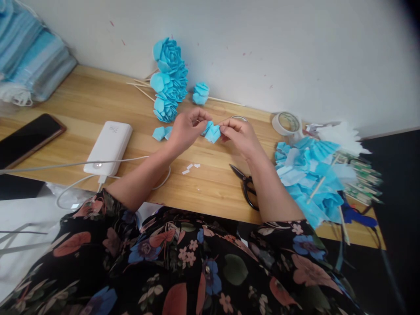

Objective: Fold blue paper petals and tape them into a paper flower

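Between my two hands, a small piece of folded blue petal material is held up over the table. My left hand pinches its left side with thumb and fingers. On the right edge, the fingertips of my right hand are closed on the same piece. Other blue petals lie just left of my left wrist, partly hidden by it. Behind my hands stands a cluster of blue artificial flowers on thin wooden sticks. A smaller blue flower on a stick lies beside them. Black scissors rest under my right forearm.
A white power bank with a cable and a phone lie at left, with stacked blue masks behind. Tape and a heap of blue material sit at right. White scraps lie in front.
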`<act>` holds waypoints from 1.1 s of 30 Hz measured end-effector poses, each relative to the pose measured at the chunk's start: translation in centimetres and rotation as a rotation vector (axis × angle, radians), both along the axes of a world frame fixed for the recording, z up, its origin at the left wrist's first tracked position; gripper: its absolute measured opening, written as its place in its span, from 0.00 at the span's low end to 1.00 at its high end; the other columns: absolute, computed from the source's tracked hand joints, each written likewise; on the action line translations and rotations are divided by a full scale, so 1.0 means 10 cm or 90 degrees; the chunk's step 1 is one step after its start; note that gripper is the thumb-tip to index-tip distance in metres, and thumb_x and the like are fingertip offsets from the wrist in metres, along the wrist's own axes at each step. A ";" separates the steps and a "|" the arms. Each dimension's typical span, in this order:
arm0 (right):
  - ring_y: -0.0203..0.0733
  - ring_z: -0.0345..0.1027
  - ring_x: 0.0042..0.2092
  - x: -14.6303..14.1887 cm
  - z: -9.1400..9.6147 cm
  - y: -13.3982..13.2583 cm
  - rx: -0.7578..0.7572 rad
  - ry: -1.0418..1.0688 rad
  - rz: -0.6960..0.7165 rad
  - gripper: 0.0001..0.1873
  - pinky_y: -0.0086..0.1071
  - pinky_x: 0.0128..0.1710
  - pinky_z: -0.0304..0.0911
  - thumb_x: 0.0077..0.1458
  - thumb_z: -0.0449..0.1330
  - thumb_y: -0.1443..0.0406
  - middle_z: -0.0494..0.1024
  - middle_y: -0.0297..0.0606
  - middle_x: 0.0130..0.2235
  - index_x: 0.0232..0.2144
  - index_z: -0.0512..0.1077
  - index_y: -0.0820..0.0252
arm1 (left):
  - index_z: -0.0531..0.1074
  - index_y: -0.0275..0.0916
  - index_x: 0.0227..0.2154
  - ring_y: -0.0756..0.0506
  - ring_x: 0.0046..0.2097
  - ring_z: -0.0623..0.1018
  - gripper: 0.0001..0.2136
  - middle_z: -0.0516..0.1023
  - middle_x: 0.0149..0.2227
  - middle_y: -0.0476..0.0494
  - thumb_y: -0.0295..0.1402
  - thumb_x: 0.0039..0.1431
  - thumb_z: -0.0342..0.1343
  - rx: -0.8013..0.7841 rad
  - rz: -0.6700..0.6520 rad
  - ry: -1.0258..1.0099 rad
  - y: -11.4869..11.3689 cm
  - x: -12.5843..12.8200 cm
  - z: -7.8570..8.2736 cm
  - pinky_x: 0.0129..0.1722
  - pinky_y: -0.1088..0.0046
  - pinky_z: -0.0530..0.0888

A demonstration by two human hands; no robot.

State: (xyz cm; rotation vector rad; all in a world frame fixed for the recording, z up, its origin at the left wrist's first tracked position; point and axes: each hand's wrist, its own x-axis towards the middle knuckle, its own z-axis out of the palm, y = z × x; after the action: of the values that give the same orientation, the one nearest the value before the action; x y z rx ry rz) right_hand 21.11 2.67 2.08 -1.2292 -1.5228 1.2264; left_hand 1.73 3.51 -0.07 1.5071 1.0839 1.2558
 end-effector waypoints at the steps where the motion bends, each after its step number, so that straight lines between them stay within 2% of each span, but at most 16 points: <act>1: 0.32 0.69 0.29 0.00 0.00 0.00 0.000 0.001 -0.003 0.04 0.29 0.33 0.68 0.52 0.65 0.64 0.79 0.30 0.28 0.28 0.80 0.56 | 0.77 0.36 0.35 0.53 0.30 0.76 0.09 0.79 0.30 0.50 0.17 0.61 0.56 -0.006 0.000 -0.008 0.00 0.00 0.01 0.32 0.79 0.73; 11: 0.34 0.70 0.31 0.01 -0.04 0.03 -0.008 -0.004 -0.015 0.05 0.31 0.33 0.69 0.53 0.64 0.63 0.78 0.30 0.28 0.28 0.79 0.55 | 0.75 0.36 0.36 0.54 0.30 0.77 0.03 0.79 0.30 0.51 0.23 0.65 0.59 -0.088 -0.053 -0.105 -0.04 0.02 0.11 0.31 0.80 0.74; 22: 0.35 0.71 0.31 0.03 -0.09 0.05 0.016 -0.007 -0.032 0.05 0.32 0.34 0.70 0.55 0.64 0.62 0.77 0.29 0.28 0.30 0.78 0.55 | 0.74 0.36 0.38 0.53 0.31 0.78 0.07 0.80 0.32 0.51 0.20 0.61 0.57 -0.093 -0.053 -0.101 -0.04 0.01 0.07 0.33 0.79 0.77; 28: 0.35 0.71 0.30 0.02 -0.09 0.04 0.022 -0.004 -0.047 0.04 0.32 0.33 0.70 0.54 0.63 0.63 0.79 0.29 0.28 0.30 0.79 0.55 | 0.74 0.37 0.40 0.51 0.34 0.80 0.02 0.81 0.34 0.49 0.27 0.67 0.59 -0.093 -0.076 -0.073 -0.05 0.00 0.08 0.34 0.76 0.78; 33: 0.35 0.70 0.30 0.00 -0.08 0.03 0.028 -0.001 -0.045 0.05 0.31 0.32 0.69 0.53 0.63 0.62 0.79 0.29 0.28 0.29 0.79 0.55 | 0.74 0.38 0.44 0.52 0.34 0.79 0.09 0.79 0.32 0.51 0.26 0.62 0.62 -0.088 -0.099 -0.056 -0.04 0.01 0.06 0.34 0.77 0.77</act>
State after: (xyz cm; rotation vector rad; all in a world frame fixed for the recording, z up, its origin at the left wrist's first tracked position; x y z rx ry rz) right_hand 21.06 3.01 1.25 -1.2440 -1.4868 1.1401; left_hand 1.82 3.11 0.58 1.3909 0.9579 1.1059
